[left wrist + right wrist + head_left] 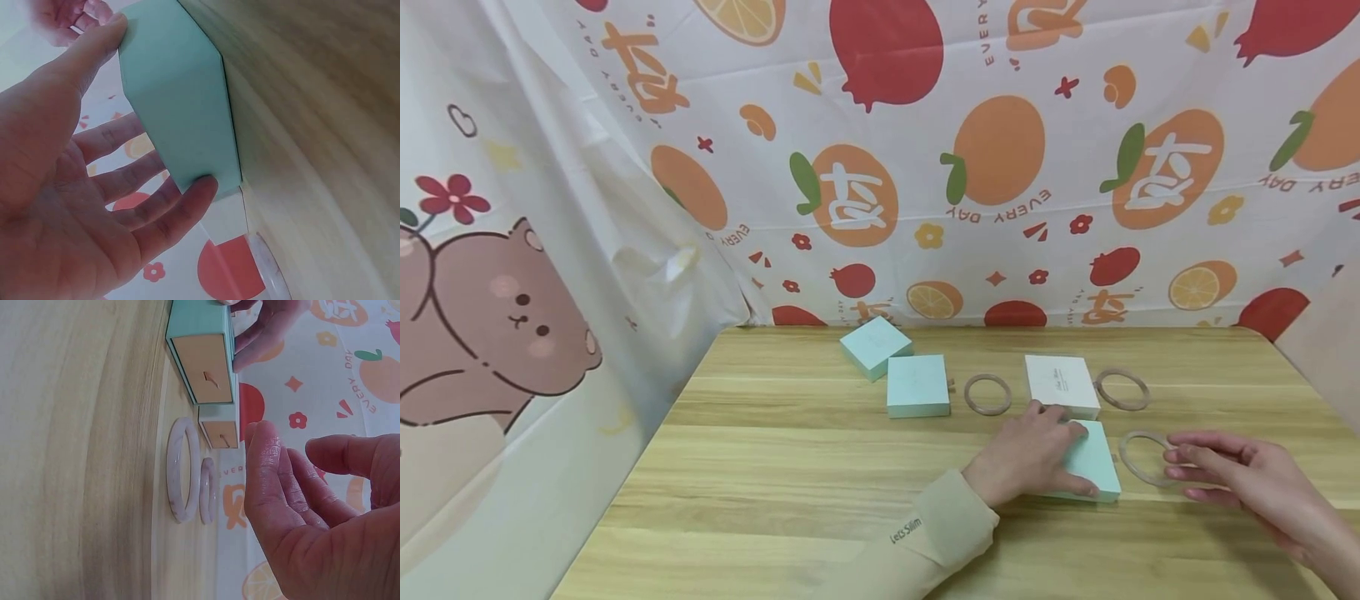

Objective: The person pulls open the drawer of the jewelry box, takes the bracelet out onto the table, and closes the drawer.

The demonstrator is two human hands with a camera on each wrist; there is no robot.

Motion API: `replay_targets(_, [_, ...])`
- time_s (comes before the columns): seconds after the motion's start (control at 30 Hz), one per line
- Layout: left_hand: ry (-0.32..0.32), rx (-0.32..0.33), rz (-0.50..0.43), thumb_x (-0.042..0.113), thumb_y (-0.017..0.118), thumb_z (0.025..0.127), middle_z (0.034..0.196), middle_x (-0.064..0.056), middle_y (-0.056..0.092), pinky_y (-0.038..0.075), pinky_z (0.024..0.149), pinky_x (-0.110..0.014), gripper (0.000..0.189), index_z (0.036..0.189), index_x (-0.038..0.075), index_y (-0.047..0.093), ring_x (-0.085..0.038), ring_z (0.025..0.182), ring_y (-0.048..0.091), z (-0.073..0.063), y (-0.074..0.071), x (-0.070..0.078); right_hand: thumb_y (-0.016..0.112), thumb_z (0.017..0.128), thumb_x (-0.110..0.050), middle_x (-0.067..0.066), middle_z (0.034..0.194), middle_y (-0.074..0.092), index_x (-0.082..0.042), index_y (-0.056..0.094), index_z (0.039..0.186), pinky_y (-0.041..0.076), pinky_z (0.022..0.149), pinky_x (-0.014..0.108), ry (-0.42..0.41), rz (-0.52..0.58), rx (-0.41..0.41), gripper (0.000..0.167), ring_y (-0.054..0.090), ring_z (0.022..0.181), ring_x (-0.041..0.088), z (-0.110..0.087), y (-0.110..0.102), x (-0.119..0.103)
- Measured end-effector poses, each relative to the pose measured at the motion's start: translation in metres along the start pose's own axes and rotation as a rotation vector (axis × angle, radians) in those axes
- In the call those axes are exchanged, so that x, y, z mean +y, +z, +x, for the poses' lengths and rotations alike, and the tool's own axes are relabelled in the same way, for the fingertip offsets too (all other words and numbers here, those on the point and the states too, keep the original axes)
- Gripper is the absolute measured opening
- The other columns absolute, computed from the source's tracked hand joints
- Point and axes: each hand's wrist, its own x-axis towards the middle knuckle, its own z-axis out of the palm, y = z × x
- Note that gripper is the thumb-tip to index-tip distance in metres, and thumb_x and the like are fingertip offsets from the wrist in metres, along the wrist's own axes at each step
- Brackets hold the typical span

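Observation:
My left hand (pixel 1026 450) holds a mint-green box (pixel 1093 462) on the table, thumb at its near edge and fingers across to the far side. In the right wrist view that box shows a tan drawer front (pixel 194 362) with a small ribbon pull (pixel 212 379). Just right of the box lies a pale bangle (pixel 1123 454). My right hand (pixel 1247 479) hovers beside this bangle with loosely bent fingers, holding nothing; its fingertips overlap the ring's right edge in the head view. Behind the held box is a white box (pixel 1060 379) with printed lettering.
A second bangle (pixel 1123 407) lies right of the white box. Further left, a third bangle (pixel 987 412) is beside another mint box (pixel 917 383), whose back corner meets an angled mint box (pixel 874 342). A fruit-print cloth (pixel 910 200) hangs behind the wooden table (pixel 760 492).

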Motion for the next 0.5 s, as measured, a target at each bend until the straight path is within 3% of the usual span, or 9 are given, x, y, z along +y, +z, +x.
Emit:
replay_targets(0.2, [0.013, 0.0, 0.02, 0.076, 0.067, 0.081, 0.14, 0.009, 0.06, 0.055, 0.08, -0.023, 0.067, 0.135, 0.036, 0.064, -0.012, 0.116, 0.058, 0.002, 0.0, 0.002, 0.053, 0.107, -0.014, -0.01, 0.107, 0.078, -0.03, 0.074, 0.113, 0.063, 0.078, 0.033, 0.002, -0.018, 0.011, 0.027, 0.077, 0.095, 0.012, 0.0, -0.001, 0.001])
replay_targets(0.33, [0.03, -0.026, 0.041, 0.077, 0.064, 0.083, 0.147, 0.008, 0.056, 0.055, 0.088, -0.023, 0.069, 0.139, 0.037, 0.061, -0.011, 0.124, 0.057, 0.0, -0.006, 0.002, 0.052, 0.107, -0.012, -0.009, 0.106, 0.078, -0.032, 0.074, 0.112, 0.063, 0.077, 0.032, -0.001, 0.0, -0.001, 0.03, 0.077, 0.095, 0.012, -0.002, 0.0, 0.002])
replay_targets(0.5, [0.071, -0.044, -0.082, 0.069, 0.064, 0.089, 0.147, 0.01, 0.057, 0.054, 0.092, -0.023, 0.064, 0.142, 0.034, 0.06, -0.008, 0.125, 0.059, -0.008, -0.029, -0.008, 0.05, 0.108, -0.011, -0.01, 0.105, 0.078, -0.035, 0.074, 0.109, 0.063, 0.076, 0.032, -0.014, 0.006, 0.0, 0.035, 0.077, 0.094, 0.011, -0.004, -0.001, 0.001])
